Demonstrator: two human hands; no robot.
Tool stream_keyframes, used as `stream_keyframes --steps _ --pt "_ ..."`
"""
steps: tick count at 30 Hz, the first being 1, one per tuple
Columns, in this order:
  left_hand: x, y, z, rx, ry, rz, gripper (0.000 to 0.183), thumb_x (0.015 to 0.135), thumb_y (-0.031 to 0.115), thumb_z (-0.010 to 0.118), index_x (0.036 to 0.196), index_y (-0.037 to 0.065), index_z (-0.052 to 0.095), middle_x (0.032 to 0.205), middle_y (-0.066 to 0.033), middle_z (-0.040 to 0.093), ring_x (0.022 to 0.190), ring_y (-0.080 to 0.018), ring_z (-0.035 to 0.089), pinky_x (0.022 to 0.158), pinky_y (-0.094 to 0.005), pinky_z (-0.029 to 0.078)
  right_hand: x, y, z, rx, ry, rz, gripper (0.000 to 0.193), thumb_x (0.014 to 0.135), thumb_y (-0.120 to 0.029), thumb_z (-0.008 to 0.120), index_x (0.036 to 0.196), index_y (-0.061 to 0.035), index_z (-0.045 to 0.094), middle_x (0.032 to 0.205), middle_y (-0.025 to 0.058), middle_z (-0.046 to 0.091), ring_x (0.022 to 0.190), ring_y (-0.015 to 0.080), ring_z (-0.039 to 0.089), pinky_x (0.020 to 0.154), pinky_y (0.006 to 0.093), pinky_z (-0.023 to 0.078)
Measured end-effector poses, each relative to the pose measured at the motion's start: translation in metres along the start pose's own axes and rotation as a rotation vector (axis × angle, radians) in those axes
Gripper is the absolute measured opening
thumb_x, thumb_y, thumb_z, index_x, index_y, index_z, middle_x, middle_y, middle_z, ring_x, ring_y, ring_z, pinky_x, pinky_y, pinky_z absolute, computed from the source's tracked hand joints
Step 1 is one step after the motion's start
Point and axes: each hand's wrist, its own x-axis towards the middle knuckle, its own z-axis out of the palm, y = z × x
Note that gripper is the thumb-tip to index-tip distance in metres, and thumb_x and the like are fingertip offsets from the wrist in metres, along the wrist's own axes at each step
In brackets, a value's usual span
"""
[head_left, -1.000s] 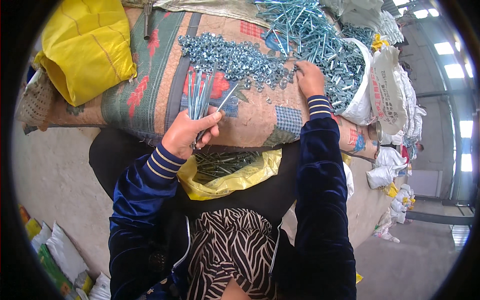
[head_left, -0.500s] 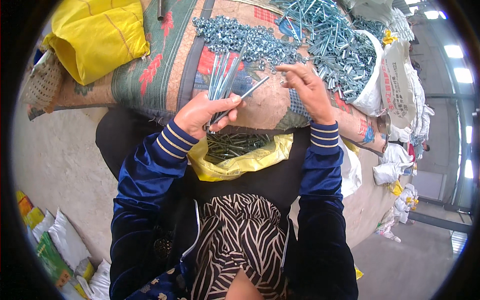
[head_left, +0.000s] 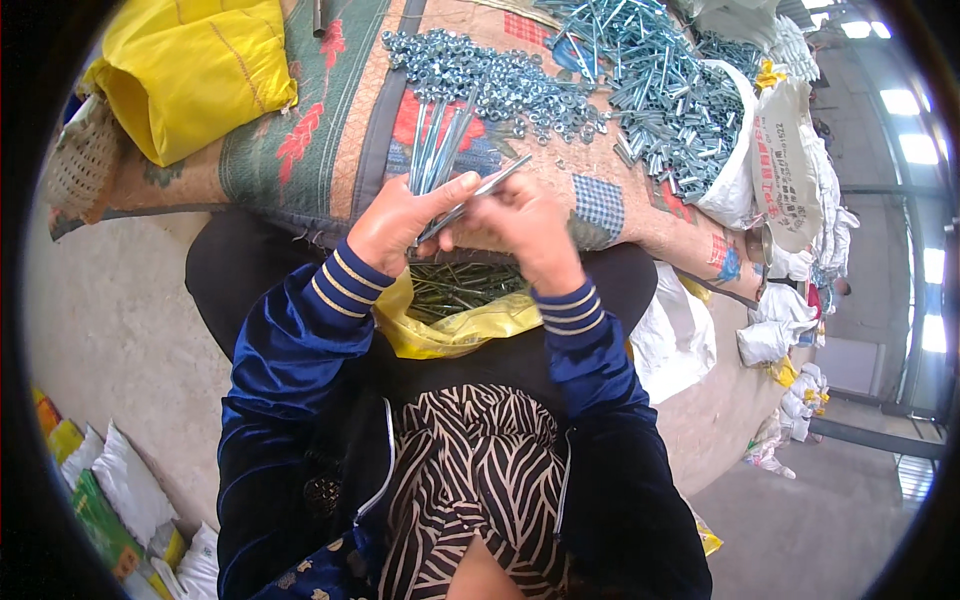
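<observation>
My left hand [head_left: 395, 222] is closed round a bunch of long, thin metal rods [head_left: 436, 145] that fan upward from the fist. One metal rod [head_left: 505, 174] sticks out slantwise to the right past the thumb. My right hand [head_left: 530, 228] is beside it, fingers bent in toward that rod and blurred; what they hold is too small to make out. Above both hands, a heap of small shiny nuts [head_left: 490, 75] lies on the patchwork cloth [head_left: 530, 160]. Below them, an open yellow bag [head_left: 420, 338] in my lap holds many yellowish metal rods [head_left: 465, 290].
At the top right, short metal tubes [head_left: 690, 140] and longer rods [head_left: 600, 30] spill from a white sack [head_left: 740, 150]. A yellow bag [head_left: 190, 80] lies at the far left of the cloth. Filled sacks [head_left: 130, 480] stand on the floor at lower left, and more white bundles [head_left: 770, 335] at right.
My right hand has moved from beside the nuts down and left to the slanting rod at my left hand. My left hand has stayed nearly in place with its rods.
</observation>
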Motion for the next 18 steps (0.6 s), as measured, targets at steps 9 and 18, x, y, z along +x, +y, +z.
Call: stream_keyframes --steps 9,18 --pt "0.004 0.0 -0.007 -0.081 -0.03 0.042 0.022 0.088 0.024 0.064 0.096 0.005 0.058 0.076 -0.003 0.061 0.052 -0.0051 0.053 0.037 -0.0167 0.031 0.063 0.001 -0.153 -0.953 0.649 -0.295 0.021 0.079 -0.012 0.069 0.097 -0.0028 0.07 0.086 0.0064 0.065 0.066 0.0116 0.057 0.063 0.0251 0.047" --pt "0.007 0.0 -0.005 -0.163 -0.039 0.053 0.025 0.09 0.024 0.061 0.102 0.002 0.058 0.076 -0.0032 0.061 0.051 -0.0057 0.052 0.036 -0.0155 0.031 0.062 0.009 -0.16 -1.033 0.647 -0.459 0.01 0.071 -0.007 0.07 0.077 -0.0011 0.065 0.071 0.012 0.064 0.063 0.024 0.062 0.06 0.0322 0.048"
